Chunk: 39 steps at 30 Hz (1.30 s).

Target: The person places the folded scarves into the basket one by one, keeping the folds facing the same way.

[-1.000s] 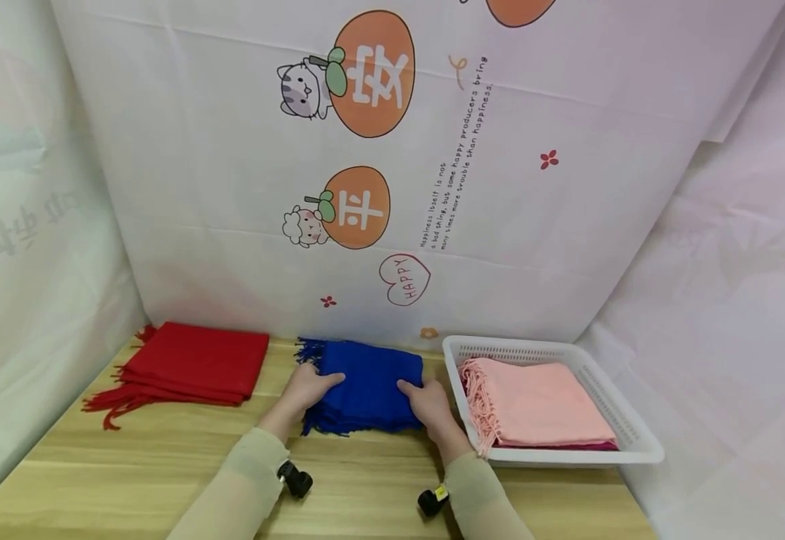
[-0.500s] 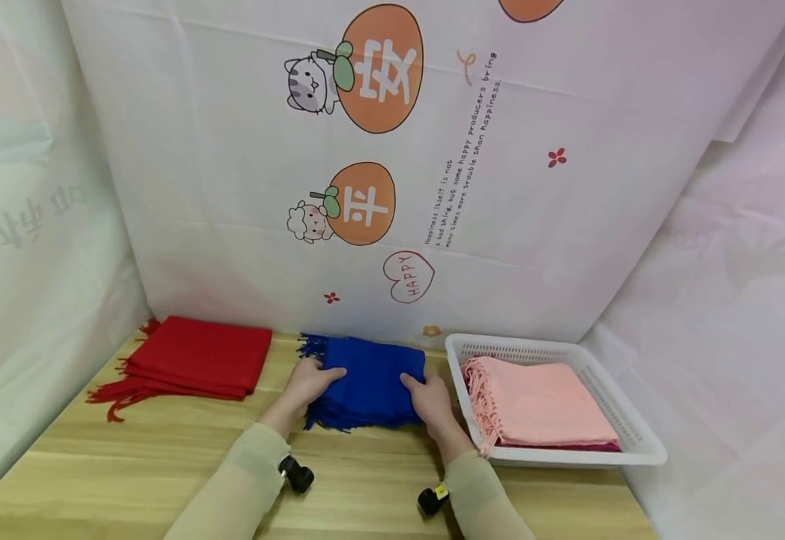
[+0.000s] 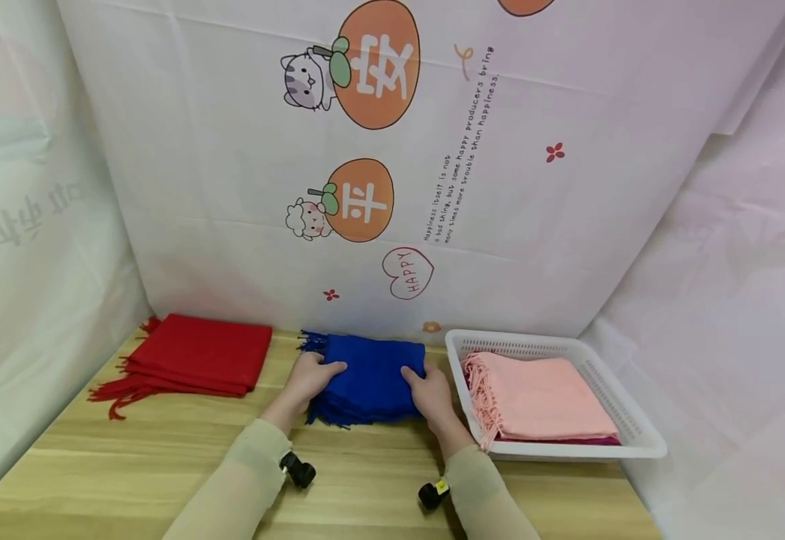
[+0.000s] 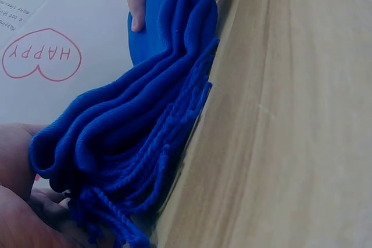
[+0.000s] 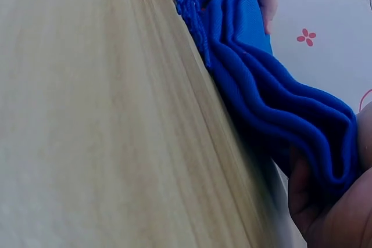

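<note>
A folded blue scarf point(image 3: 372, 375) with fringed ends lies between both hands near the back of the table. My left hand point(image 3: 307, 379) grips its left side, thumb on top and fingers beneath. On the opposite side my right hand point(image 3: 430, 390) holds it the same way. The left wrist view shows the layered folds and loose fringe of the blue scarf point(image 4: 133, 103) beside the palm. In the right wrist view, fingers point(image 5: 299, 187) reach under the raised end of the blue scarf point(image 5: 279, 97). Part of the fringe hangs at the front.
A folded red scarf point(image 3: 196, 356) with fringe lies to the left on the wooden table point(image 3: 352, 480). To the right stands a white plastic basket point(image 3: 642, 446) holding a folded pink scarf point(image 3: 547, 397) over a magenta cloth. A printed white sheet point(image 3: 230, 150) rises behind the table.
Both hands keep their grip on the blue scarf, which stays between them in nearly the same place. The head view has shifted slightly. The red scarf and basket rest as before.
</note>
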Each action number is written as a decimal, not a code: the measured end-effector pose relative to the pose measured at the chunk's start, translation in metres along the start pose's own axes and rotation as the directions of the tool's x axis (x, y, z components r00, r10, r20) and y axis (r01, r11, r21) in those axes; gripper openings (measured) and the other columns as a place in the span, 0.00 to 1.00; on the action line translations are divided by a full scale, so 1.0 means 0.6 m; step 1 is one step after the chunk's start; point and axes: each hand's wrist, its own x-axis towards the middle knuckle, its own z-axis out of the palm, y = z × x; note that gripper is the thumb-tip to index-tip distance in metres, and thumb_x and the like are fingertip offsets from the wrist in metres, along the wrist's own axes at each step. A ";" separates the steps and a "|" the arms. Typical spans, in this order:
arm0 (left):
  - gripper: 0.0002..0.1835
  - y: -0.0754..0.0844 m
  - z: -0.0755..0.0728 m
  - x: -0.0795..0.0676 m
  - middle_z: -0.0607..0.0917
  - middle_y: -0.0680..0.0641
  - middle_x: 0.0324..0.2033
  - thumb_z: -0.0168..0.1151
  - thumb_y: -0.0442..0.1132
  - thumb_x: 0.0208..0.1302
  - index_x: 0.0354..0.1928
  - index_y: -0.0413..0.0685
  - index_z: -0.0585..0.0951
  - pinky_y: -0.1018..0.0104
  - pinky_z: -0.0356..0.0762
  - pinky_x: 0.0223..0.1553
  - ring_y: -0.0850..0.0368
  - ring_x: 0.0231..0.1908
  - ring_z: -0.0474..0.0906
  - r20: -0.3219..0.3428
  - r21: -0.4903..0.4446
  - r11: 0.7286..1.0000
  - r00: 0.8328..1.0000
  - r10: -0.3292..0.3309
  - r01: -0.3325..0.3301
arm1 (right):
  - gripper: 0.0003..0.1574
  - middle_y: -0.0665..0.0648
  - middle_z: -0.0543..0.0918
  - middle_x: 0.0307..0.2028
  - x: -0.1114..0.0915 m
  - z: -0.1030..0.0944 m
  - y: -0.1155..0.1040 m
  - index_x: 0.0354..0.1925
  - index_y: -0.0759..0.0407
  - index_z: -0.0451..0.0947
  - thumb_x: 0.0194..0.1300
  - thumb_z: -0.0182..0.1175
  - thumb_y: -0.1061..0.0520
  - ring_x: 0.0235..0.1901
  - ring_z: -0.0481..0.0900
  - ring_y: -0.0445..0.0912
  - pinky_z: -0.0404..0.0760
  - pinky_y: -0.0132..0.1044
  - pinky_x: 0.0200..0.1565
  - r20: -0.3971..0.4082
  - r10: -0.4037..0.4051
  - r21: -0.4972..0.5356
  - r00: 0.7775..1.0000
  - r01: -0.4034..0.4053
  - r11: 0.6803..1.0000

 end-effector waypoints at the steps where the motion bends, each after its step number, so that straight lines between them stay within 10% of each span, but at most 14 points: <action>1: 0.45 0.000 -0.001 0.000 0.65 0.25 0.81 0.69 0.49 0.78 0.81 0.24 0.64 0.33 0.66 0.77 0.26 0.80 0.61 -0.002 -0.004 1.000 1.000 0.002 -0.002 | 0.35 0.71 0.84 0.66 0.000 0.000 -0.001 0.74 0.72 0.76 0.85 0.62 0.47 0.66 0.81 0.66 0.78 0.64 0.68 -0.001 -0.003 -0.005 1.000 0.003 1.000; 27: 0.39 0.032 -0.020 -0.014 0.71 0.27 0.77 0.69 0.48 0.78 0.78 0.26 0.71 0.35 0.70 0.75 0.31 0.75 0.70 0.008 -0.032 0.997 0.998 0.068 -0.067 | 0.29 0.67 0.87 0.60 -0.015 -0.014 -0.044 0.66 0.68 0.82 0.84 0.63 0.46 0.59 0.85 0.62 0.81 0.62 0.62 -0.008 -0.085 -0.037 0.996 0.085 0.996; 39: 0.38 0.056 -0.034 -0.031 0.73 0.28 0.77 0.70 0.49 0.77 0.76 0.27 0.74 0.34 0.70 0.75 0.30 0.76 0.70 0.004 -0.042 0.994 0.995 0.097 -0.097 | 0.35 0.70 0.82 0.69 -0.028 -0.024 -0.081 0.76 0.68 0.75 0.84 0.62 0.47 0.70 0.79 0.66 0.74 0.64 0.72 -0.004 -0.088 -0.056 0.996 0.087 0.995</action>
